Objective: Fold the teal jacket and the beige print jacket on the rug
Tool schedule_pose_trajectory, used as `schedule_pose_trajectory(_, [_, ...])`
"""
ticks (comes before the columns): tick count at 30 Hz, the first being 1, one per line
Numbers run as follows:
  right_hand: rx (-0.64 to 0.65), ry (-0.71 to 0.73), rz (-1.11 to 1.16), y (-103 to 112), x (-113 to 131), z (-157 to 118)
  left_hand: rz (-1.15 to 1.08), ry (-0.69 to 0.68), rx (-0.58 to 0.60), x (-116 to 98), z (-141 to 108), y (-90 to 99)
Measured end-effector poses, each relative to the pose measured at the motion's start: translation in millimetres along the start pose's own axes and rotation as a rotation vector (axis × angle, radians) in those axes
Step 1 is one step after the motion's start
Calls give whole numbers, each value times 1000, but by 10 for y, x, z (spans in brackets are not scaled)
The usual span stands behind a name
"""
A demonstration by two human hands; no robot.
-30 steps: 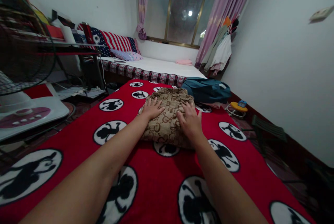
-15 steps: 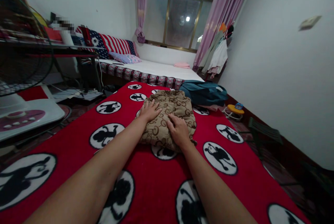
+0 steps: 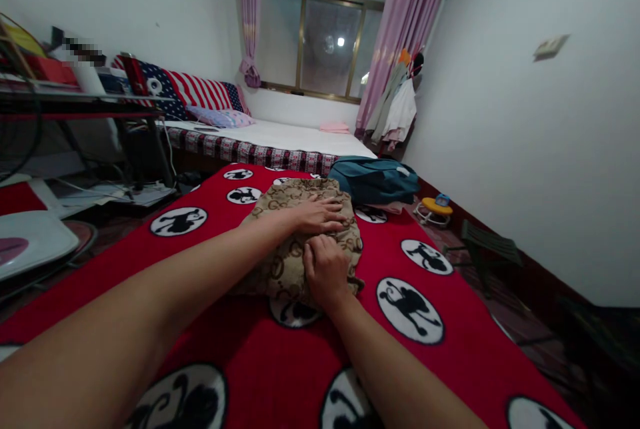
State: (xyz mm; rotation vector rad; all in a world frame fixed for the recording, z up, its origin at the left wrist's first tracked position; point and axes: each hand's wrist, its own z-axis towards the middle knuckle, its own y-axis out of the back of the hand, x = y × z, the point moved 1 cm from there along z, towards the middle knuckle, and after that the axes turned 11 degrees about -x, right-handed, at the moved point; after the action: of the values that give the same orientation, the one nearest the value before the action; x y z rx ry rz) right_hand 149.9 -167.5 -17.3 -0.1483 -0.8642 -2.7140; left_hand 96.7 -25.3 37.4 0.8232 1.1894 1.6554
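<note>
A folded tan cloth with a brown letter-like pattern lies on the red blanket, its edges gathered. My left hand rests flat on its upper middle, fingers stretched to the right. Just below, nearer to me, my right hand is on the cloth with its fingers curled in against the fabric; the fingertips are partly hidden. The two hands are close together. Part of the cloth is covered by my left forearm.
A dark teal bag lies beyond the cloth to the right. Behind is a bed with a white sheet. A cluttered desk stands at left; a yellow stool and a dark folding stool are on the right.
My left hand has slid right across the cloth, from its left side to the upper middle. My right hand's fingers are more curled. The view has turned slightly right.
</note>
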Motion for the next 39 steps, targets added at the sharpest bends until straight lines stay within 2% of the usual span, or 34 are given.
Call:
schedule_pose_trajectory(3, [23,-60,75,3,-12,-53,46,115,70,76,86,-233])
schedule_pose_trajectory(8, [84,-171,132,42,13,-150,45,218,23,262,161,-480])
schedule_pose_trajectory(13, [140,-172,142,132,131,-207,71,253,7,308,218,-517])
schedule_pose_trajectory(18, [248,-91,136,297,203,-214,91,273,-75,286,190,-546])
schedule_pose_trajectory(23, [338,19,160,503,191,-144,71,290,-106,290,182,-569])
schedule_pose_trajectory(25, [375,50,191,544,103,-67,61,295,-121,296,182,-570])
schedule_pose_trajectory(27, [362,15,196,546,-72,31,52,302,-131,304,178,-565])
schedule_pose_trajectory(31, [217,-227,34,454,-591,137,32,326,-129,309,161,-537])
schedule_pose_trajectory(34, [233,-386,-1,351,-927,106,17,327,-129,296,150,-503])
schedule_pose_trajectory(39, [261,-475,-61,199,-1236,237,-16,343,-119,295,142,-479])
